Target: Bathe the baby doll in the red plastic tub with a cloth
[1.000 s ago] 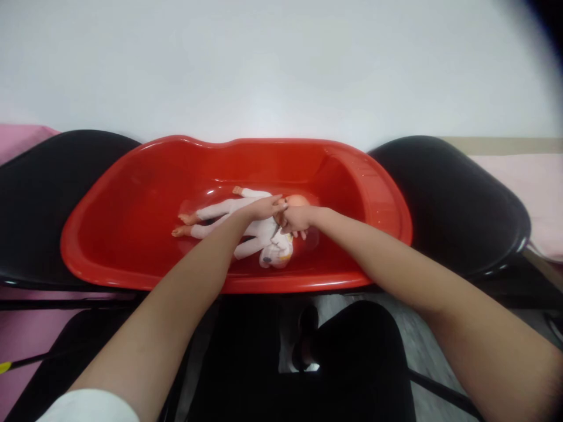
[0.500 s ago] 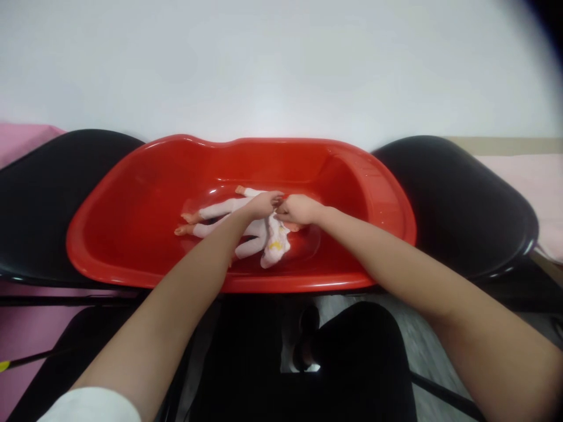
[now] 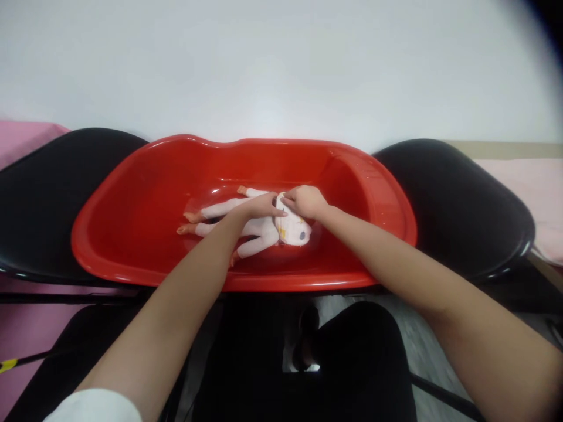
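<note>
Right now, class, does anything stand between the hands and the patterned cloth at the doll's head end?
Nothing visible does: the left hand and the right hand both meet the patterned cloth. The near rim of the red tub passes beneath the forearms, blocking neither.

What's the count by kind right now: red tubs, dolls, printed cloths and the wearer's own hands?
Red tub: 1
Doll: 1
Printed white cloth: 1
Hands: 2, the left hand and the right hand
Total: 5
</note>
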Demonstrator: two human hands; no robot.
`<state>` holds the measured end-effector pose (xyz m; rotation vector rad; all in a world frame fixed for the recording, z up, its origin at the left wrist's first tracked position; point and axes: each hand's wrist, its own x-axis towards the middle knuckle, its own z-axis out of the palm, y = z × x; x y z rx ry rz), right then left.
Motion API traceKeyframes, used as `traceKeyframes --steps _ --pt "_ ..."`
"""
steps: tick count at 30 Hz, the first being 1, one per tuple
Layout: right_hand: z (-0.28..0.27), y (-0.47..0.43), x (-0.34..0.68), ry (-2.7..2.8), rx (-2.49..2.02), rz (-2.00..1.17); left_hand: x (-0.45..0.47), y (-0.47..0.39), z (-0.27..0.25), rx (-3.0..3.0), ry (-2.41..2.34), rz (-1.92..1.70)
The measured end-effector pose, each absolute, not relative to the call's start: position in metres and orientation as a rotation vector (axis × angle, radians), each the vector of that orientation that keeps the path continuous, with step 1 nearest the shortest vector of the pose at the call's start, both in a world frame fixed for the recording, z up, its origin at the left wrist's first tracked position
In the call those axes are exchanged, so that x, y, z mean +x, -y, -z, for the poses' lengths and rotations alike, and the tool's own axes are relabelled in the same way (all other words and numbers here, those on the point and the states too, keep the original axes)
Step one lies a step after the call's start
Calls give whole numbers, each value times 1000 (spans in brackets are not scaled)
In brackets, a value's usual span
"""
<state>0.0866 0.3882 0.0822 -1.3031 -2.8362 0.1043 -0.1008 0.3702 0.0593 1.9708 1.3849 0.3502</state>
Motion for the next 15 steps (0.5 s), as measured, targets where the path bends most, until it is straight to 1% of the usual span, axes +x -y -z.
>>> traceKeyframes --steps 4,7,11,15 --pt "-78 -393 88 2852 -1066 -163 -101 -377 -45 2068 -1538 -378" --pt "-73 -399 91 2886 -969 -312 -104 -380 -41 2103 -1631 -386" --pt "-68 -411 101 2954 -1095 -544 -103 -377 -43 2095 -1798 -363" --pt "-68 -416 108 3035 -1258 -639 -97 -374 -47 2025 -1958 -382"
